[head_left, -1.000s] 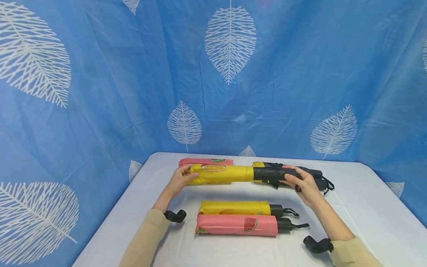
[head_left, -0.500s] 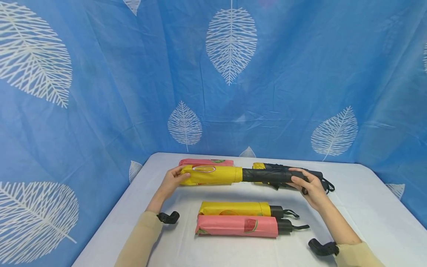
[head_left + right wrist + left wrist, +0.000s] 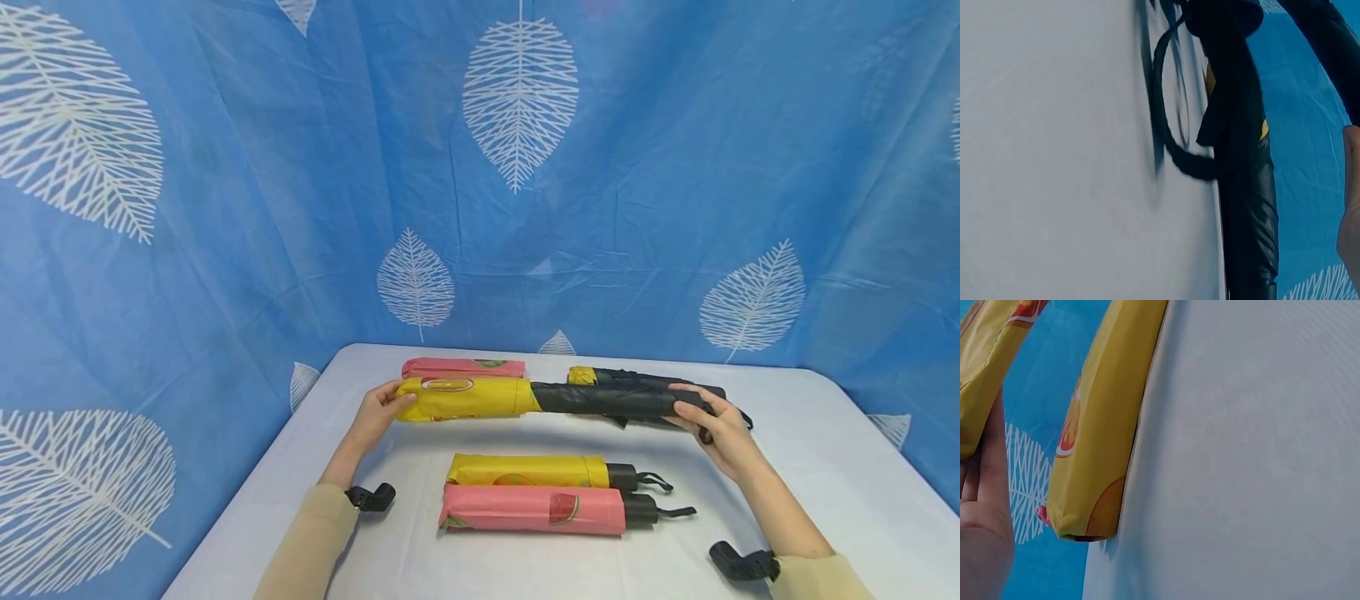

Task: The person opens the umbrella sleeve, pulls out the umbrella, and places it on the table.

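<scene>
Raised over the table's back half, a folded black umbrella [image 3: 607, 399] sits partly inside a yellow umbrella cover [image 3: 487, 402] printed with fruit. My left hand [image 3: 371, 417] pinches the cover's closed end, with the thumb in front. At the other end my right hand [image 3: 720, 427] grips the umbrella's handle end, where a dark strap loop hangs. In the left wrist view the held cover lies against the left hand's fingers [image 3: 990, 462]. Only a strip of the right hand [image 3: 1350, 200] shows at the edge of the right wrist view.
Behind lie a pink cover [image 3: 450, 367] and another yellow cover [image 3: 1100, 419]. Black umbrellas [image 3: 1250, 219] lie back right, partly hidden. In front, a yellow-covered umbrella [image 3: 532, 468] and a pink-covered umbrella [image 3: 525, 510] lie side by side on the white table [image 3: 420, 567].
My hands have moved apart, left hand leftward and right hand rightward. More black umbrella shows beyond the yellow cover's mouth. The umbrellas on the table have not moved.
</scene>
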Demonstrator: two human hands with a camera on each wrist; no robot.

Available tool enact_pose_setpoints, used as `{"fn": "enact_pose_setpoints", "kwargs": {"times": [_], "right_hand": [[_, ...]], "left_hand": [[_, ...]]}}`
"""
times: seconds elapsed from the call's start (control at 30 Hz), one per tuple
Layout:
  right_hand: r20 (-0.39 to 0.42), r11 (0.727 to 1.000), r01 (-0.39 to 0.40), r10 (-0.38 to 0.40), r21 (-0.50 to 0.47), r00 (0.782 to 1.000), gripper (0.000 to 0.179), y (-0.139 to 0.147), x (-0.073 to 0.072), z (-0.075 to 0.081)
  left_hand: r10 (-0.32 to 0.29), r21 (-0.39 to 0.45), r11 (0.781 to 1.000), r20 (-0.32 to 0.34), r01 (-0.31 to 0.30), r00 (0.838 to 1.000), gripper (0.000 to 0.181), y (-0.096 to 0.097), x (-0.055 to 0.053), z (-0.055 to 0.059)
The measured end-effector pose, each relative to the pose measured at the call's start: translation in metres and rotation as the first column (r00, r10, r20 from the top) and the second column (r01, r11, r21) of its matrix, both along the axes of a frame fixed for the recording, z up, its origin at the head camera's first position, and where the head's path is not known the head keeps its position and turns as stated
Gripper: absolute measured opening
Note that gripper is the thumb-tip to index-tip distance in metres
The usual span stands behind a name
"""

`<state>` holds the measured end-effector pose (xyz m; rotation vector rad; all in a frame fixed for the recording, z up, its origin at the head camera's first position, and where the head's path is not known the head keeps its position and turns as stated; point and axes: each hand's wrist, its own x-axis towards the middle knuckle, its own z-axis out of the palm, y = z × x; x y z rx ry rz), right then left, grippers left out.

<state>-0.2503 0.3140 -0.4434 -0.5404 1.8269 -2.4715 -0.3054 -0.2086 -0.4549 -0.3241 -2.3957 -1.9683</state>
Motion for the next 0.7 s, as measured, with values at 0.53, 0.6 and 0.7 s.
{"fn": "enact_pose_setpoints", "kwargs": {"times": [0.53,0.6,0.7], "right_hand": [[-0.025,0.999,0.045,-0.045,0.022,0.999,0.033,0.031,0.007,-0.003],[-0.015,0.999,0.048,-0.048,0.015,0.999,0.033,0.036,0.007,-0.004],[-0.005,0.999,0.051,-0.051,0.019,0.999,0.033,0.041,0.008,-0.005]], "left_hand": [[0.002,0.026,1.0,0.015,-0.002,1.0,0.037,-0.006,0.007,0.004],[0.014,0.008,1.0,0.012,-0.015,1.0,0.038,-0.007,0.004,-0.002],[0.016,-0.009,1.0,-0.007,-0.016,1.0,0.038,-0.008,-0.001,-0.01]]}}
